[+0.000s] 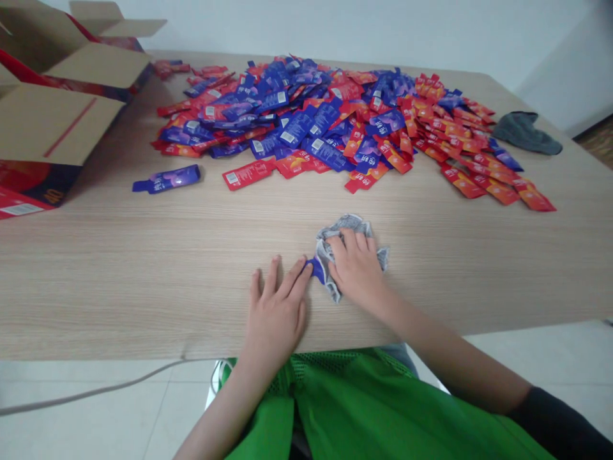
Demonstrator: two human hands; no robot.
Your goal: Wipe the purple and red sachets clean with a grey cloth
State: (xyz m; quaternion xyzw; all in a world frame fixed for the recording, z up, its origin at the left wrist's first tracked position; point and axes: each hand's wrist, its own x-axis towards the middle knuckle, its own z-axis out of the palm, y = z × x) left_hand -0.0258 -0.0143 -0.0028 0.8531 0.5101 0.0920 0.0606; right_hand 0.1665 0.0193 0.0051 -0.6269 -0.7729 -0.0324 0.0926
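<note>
My left hand (278, 306) lies flat on the table with its fingers spread, and its index fingertip presses on the end of a blue sachet (316, 271). Most of that sachet is hidden under a crumpled grey cloth (352, 223). On top of the cloth is my right hand (358, 268), its fingers curled into the fabric and pressing it down. Farther to the left, a single blue sachet (175, 179) lies apart on the table.
A big pile of red and blue sachets (297, 128) spreads across the back of the table (143, 275). Open cardboard boxes (62, 128) stand at the left. A dark grey cloth (527, 133) lies at the right, and a cable (110, 387) runs below the front edge.
</note>
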